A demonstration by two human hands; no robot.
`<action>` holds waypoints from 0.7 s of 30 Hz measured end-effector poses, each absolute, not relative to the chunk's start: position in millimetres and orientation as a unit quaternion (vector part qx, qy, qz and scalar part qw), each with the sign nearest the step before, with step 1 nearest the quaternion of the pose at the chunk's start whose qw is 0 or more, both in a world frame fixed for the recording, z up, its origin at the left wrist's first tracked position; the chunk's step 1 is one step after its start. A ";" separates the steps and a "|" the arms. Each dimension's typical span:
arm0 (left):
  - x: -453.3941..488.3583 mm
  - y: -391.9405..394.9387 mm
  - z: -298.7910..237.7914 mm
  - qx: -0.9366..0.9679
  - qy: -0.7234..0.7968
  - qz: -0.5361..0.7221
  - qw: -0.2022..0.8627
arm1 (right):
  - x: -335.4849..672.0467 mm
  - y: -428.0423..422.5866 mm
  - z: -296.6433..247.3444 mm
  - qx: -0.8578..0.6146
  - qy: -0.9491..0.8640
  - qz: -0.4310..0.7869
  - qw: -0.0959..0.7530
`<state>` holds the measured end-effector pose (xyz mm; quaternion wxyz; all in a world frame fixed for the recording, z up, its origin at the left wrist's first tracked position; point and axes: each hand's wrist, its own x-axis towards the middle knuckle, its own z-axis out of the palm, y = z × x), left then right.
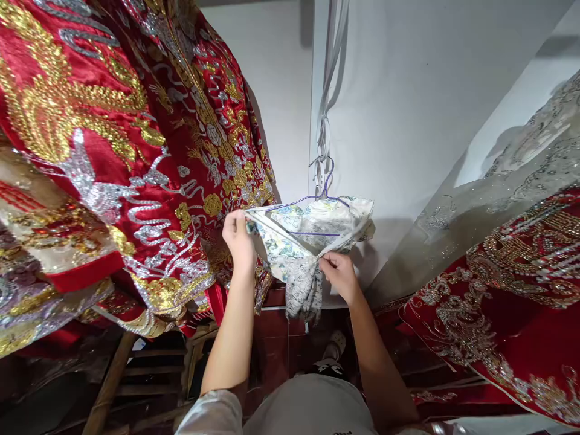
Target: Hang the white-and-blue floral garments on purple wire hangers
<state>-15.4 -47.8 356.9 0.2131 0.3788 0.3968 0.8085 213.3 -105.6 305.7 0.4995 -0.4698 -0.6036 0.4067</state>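
Both hands are up at the wall. The left hand [238, 238] has its grip pressed together on the left shoulder edge of the white garment with a blue-green flower print [290, 251]. The right hand [339, 275] pinches the gathered middle of the same cloth, just below the bar. That garment is draped over the thin purple wire hanger [315, 234], which hangs by its hook from a white cord [324, 121] running down the white wall [408, 90]. It sits between the red satin robe with gold and silver embroidery [136, 151] on the left and a red beaded gown [512, 302] on the right. The loose tail of the cloth drops toward the dark red tiled floor [276, 338]. To my eye the cloth is being settled on the wire, and the tricky part is that the hanger swings free on the cord. The two pinches should pull evenly and lightly, because a hard downward tug from the right would likely tip the bar and slide the cloth off. The left pinch looks best kept right at the shoulder corner, seating it over the wire's end. The embroidered robe is just beside that hand, and its raised threadwork could snag, so small, close movements seem wise.
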 end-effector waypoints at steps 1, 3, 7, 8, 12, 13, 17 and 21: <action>-23.9 -44.2 346.7 0.304 0.384 0.822 0.291 | 213.7 -109.2 303.7 -0.470 -0.600 0.420 0.493; -31.1 -41.4 323.5 0.158 0.357 0.815 0.428 | 214.0 -113.1 300.9 -0.472 -0.591 0.441 0.483; -14.8 -52.9 274.9 0.045 0.373 0.759 0.531 | 214.8 -109.8 293.0 -0.478 -0.556 0.481 0.481; -8.3 -57.9 264.0 0.040 0.390 0.744 0.541 | 216.0 -108.4 290.1 -0.482 -0.545 0.485 0.485; 8.4 -77.4 234.0 0.031 0.432 0.702 0.566 | 227.0 -108.0 277.4 -0.495 -0.535 0.499 0.470; 9.3 -80.9 231.0 0.034 0.435 0.698 0.567 | 231.1 -109.2 274.4 -0.498 -0.539 0.504 0.456; 6.0 -90.2 235.5 0.061 0.423 0.711 0.559 | 247.6 -115.9 262.0 -0.489 -0.575 0.549 0.358; 11.9 -107.0 254.1 0.259 0.361 0.706 0.551 | 251.7 -118.6 248.8 -0.467 -0.624 0.563 0.275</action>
